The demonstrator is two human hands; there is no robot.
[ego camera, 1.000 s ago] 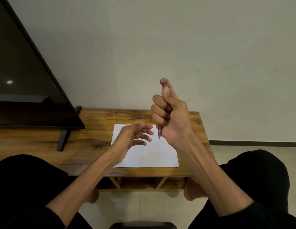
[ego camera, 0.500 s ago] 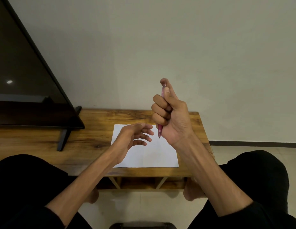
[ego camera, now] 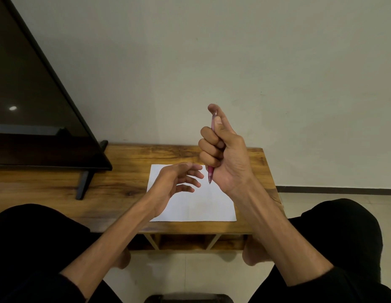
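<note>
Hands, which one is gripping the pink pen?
The right hand, fingers curled round the pink pen, tip down; the left hand hangs open over the white paper, holding nothing.

Paper (ego camera: 199, 206) lies on table (ego camera: 124, 182), television (ego camera: 37, 106) left.

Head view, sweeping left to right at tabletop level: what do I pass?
Television → stand leg → left hand, open above the paper → pen, tip down, gripped in the right hand → right end of the table.
</note>
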